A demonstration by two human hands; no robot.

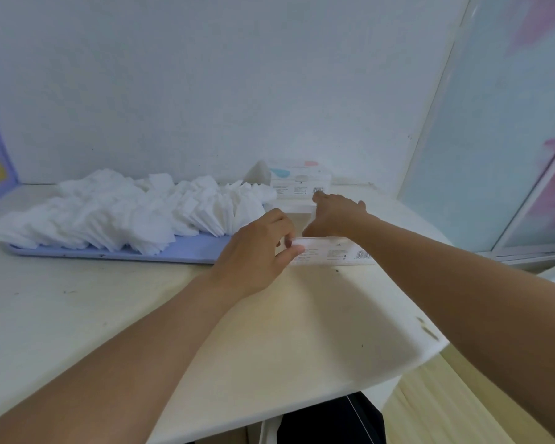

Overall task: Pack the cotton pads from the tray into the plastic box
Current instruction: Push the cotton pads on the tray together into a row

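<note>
Table [77, 315]: pale top carrying the tray, the boxes and both hands.
Tray [193, 249]: lilac, along the far left of the table, its near right corner just beside the left hand.
Cotton pads [109, 216]: a large white heap lies on the tray, some fanned on edge; none visibly packed, so by my judgement nearly all the packing is left.
Far plastic box [297, 181]: labelled, against the wall, at the tray's right end.
Near plastic box [330, 251]: clear, labelled, lying flat between the hands; contents cannot be told.
Left hand [257, 251]: fingers curled, thumb and fingertips pinching the near box's left end.
Right hand [337, 213]: reaches past the near box toward the far one, index extended close under its barcode; contact unclear, nothing visibly held.
</note>
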